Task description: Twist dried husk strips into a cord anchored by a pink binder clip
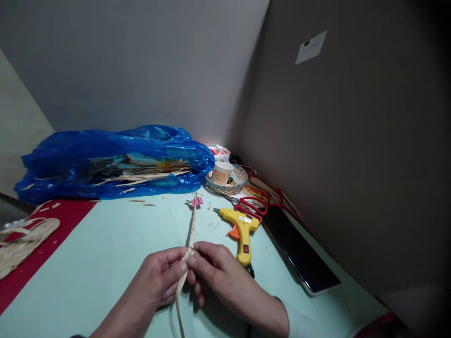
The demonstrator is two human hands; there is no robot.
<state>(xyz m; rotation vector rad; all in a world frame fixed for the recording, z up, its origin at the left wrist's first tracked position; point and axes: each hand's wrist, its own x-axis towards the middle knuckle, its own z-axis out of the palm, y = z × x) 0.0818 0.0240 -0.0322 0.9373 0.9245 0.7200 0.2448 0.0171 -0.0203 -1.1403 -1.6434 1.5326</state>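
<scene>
A pale braid of flat plant-fibre strips (192, 225) runs toward me from a pink binder clip (196, 201) on the table. My left hand (158, 277) pinches the strips from the left, thumb on top. From the right, my right hand (220, 272) closes thumb and forefinger on the same spot, its fingertips nearly touching the left ones. Loose strip ends hang below my hands toward the near edge. Part of the braid is hidden by my fingers. Just right of my right hand lies a yellow glue gun (243, 230) with an orange trigger.
Red-handled scissors (252, 206) and a black tablet-like device (299, 253) lie at the right. A paper cup (222, 172) stands in a woven tray (241, 177). Behind is a blue plastic bag (105, 141) of fibre strips. A woven sandal (28, 244) rests on red cloth (66, 225).
</scene>
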